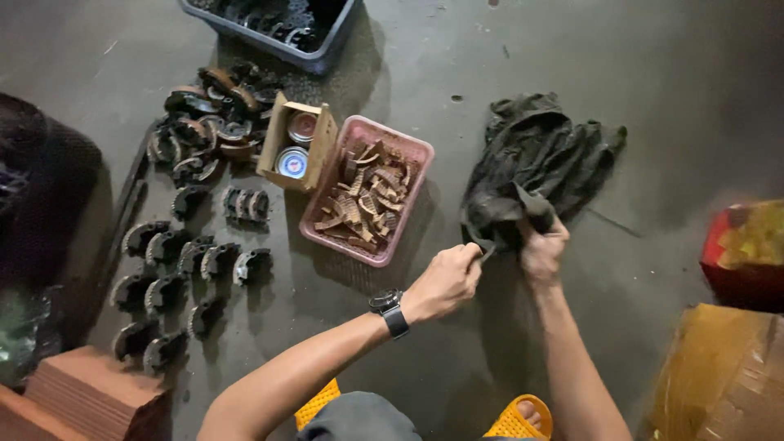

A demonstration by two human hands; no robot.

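Note:
A dark, dirty rag (pixel 531 163) lies crumpled on the concrete floor in front of me. My left hand (pixel 445 282), with a black watch on its wrist, pinches the rag's near left edge. My right hand (pixel 543 249) grips a fold of the same rag close beside it. Both hands are closed on the cloth, a short way apart.
A pink basket (pixel 404 208) holds several brown curved lining pieces. Beside it stands a small cardboard box (pixel 318 151) with round tins. Several dark brake shoes (pixel 192 269) lie in rows at left. A grey crate (pixel 314 53) sits at top. Boxes (pixel 727 376) stand at right.

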